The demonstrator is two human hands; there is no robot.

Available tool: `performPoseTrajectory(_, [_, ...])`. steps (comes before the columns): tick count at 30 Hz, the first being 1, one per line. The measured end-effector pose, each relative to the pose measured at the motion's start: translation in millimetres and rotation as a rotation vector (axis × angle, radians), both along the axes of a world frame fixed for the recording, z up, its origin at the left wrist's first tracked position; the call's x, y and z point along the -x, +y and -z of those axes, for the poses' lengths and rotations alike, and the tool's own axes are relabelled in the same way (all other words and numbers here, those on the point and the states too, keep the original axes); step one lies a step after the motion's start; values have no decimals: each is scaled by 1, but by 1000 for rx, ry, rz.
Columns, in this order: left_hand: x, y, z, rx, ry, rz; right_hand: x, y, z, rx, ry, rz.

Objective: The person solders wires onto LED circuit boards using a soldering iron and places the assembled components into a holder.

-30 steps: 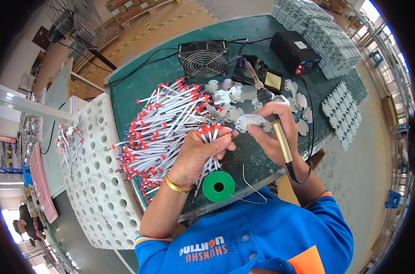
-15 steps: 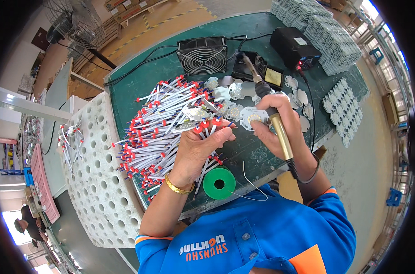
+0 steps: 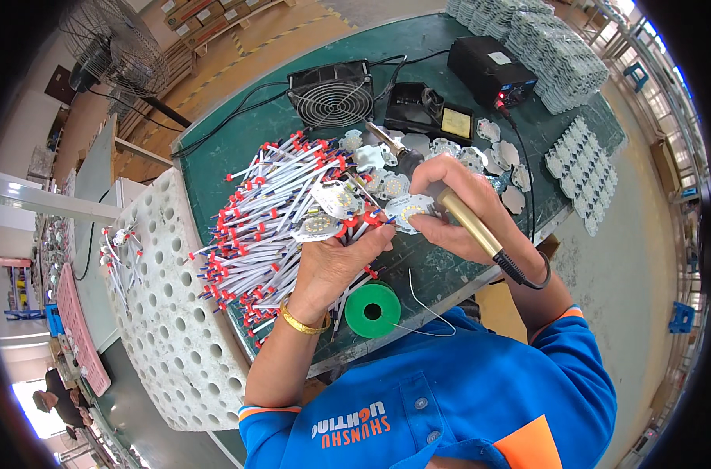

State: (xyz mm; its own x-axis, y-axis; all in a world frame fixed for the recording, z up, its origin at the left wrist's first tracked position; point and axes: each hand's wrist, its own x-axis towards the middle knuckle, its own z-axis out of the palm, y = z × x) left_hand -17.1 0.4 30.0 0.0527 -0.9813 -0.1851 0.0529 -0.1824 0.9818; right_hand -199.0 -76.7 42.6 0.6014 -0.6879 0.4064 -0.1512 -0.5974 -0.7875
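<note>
My left hand (image 3: 324,270) is closed around a few white wires with red rings. Two round LED boards (image 3: 318,226) stand at the upper side of that hand, apparently on those wires. In my right hand (image 3: 461,187) is a soldering iron (image 3: 471,222) with a gold handle, its metal tip pointing up and left over the table. The thumb and fingers of the same hand also pinch a single LED board (image 3: 408,211), close beside the left fingertips. A large pile of white wires (image 3: 250,234) with red rings lies beyond and left of my left hand.
A green solder spool (image 3: 357,311) sits near the table's front edge, its strand trailing right. Behind are a small fan (image 3: 332,103), an iron stand with sponge (image 3: 456,123), a black power unit (image 3: 492,70) and stacked boards (image 3: 558,62). Left is a holed white foam block (image 3: 164,313).
My right hand has moved left with the iron and the board, bringing the board nearer my left hand. The boards at my left hand have turned to show their LED faces.
</note>
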Motion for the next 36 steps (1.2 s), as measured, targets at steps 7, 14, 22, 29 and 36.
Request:
performPoseTrajectory(7, [-2, -1, 2, 71, -138, -11, 0, 0, -2, -113, 76, -24])
performPoseTrajectory(14, [-1, -1, 2, 74, -96, -19, -4, -2, -3, -125, 50, -36])
performPoseTrajectory(22, [-1, 3, -5, -117, 1, -25, -3, -1, -7, -116, 46, -70])
performPoseTrajectory(29, [1, 6, -4, -104, 27, -11, -1, 2, -7, -121, 44, -68])
performPoseTrajectory(36, [4, 18, -8, -193, 65, -63, 9, 11, 4, 46, -123, 38])
